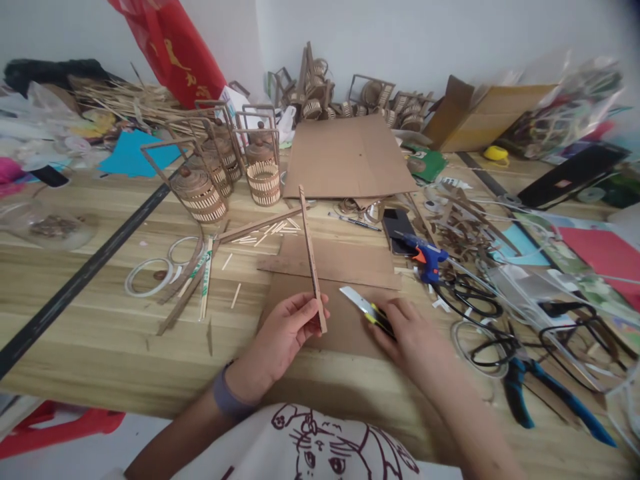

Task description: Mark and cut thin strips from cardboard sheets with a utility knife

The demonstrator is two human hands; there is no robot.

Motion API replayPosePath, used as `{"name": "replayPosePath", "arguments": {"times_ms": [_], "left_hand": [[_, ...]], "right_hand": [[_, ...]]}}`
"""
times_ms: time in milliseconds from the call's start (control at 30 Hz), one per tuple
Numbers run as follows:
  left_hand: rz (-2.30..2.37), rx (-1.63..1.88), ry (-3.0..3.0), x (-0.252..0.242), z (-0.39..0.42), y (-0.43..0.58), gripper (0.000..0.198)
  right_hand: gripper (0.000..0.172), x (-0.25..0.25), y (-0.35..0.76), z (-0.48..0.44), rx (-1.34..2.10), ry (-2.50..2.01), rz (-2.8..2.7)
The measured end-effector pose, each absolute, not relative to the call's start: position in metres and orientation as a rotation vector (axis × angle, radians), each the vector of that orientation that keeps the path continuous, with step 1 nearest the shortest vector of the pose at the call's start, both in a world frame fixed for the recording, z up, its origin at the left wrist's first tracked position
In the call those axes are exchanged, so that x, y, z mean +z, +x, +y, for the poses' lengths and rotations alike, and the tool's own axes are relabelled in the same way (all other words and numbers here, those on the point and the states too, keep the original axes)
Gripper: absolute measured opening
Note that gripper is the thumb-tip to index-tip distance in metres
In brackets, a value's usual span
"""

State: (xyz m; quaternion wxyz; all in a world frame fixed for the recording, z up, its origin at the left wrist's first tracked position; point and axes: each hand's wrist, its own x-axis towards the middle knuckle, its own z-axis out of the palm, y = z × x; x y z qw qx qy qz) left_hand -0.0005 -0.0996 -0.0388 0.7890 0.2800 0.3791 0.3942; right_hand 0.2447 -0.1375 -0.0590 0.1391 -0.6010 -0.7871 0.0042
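My left hand [290, 327] pinches the lower end of a long narrow cardboard strip [311, 260], which points up and away from me. In my right hand [413, 330] is a utility knife [375, 315] with a yellow and black handle, its blade out and aimed toward the upper left. The blade is apart from the strip. Beneath both hands lies a flat piece of brown cardboard [345, 337], with another cardboard piece [340, 260] overlapping its far side.
Small lidded baskets [200, 197] with tall handles stand at the back left. A large cardboard sheet [350, 150] lies behind. To the right are a blue glue gun [427, 257], a phone [397, 227], scissors [473, 293] and blue-handled pliers [530, 380]. Tape rolls [147, 277] lie left.
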Motion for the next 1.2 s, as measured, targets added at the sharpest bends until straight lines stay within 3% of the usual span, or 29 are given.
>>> {"name": "replayPosePath", "arguments": {"times_ms": [200, 433, 767, 1200], "left_hand": [[0.808, 0.854, 0.622, -0.04, -0.098, 0.007, 0.052], [0.911, 0.872, 0.76, -0.04, -0.099, 0.009, 0.051], [0.934, 0.897, 0.866, -0.041, -0.103, 0.01, 0.046], [1.017, 0.883, 1.072, -0.035, -0.109, 0.007, 0.033]], "right_hand": [[0.024, -0.068, 0.216, -0.124, 0.072, -1.68, -2.179], [0.012, -0.037, 0.177, -0.155, 0.257, -1.325, -1.914], [0.006, -0.039, 0.17, -0.157, 0.323, -1.328, -1.813], [0.013, -0.032, 0.164, -0.16, 0.584, -1.437, -1.628]]}}
